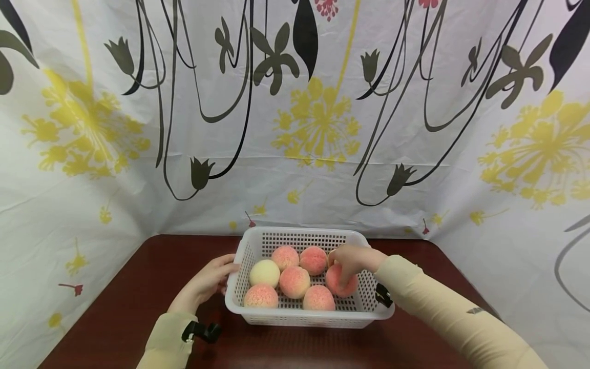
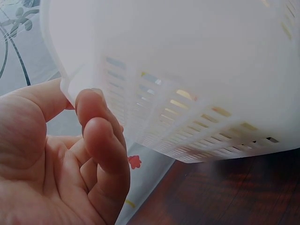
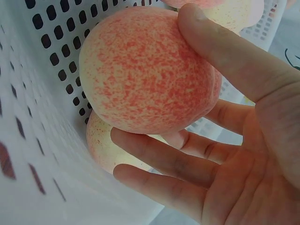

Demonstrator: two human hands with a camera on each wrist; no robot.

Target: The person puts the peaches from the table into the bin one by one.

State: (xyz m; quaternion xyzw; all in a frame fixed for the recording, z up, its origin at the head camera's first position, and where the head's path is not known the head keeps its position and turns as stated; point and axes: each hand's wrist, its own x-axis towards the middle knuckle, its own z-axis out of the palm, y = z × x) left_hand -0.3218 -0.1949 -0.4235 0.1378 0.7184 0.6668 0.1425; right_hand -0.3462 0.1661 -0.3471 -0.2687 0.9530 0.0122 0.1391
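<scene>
A white plastic basket [image 1: 313, 314] with perforated walls stands on the table and holds several peaches. At its left end my left hand [image 1: 209, 279] grips the rim, thumb and curled fingers at the edge in the left wrist view. Inside, towards the right end, my right hand [image 1: 355, 258] holds a pink-red peach [image 3: 145, 70] between thumb and fingers. Beneath that one, another peach [image 3: 101, 143] shows, partly hidden by the held peach and the fingers. A plain pale yellow peach [image 1: 265, 273] lies at the left among the pink ones.
The dark red-brown wooden table [image 1: 138, 287] extends to both sides of the basket. Behind and beside it hangs a white curtain [image 1: 276, 200] printed with flowers and stems. A small black device [image 1: 203, 331] is strapped to the left wrist.
</scene>
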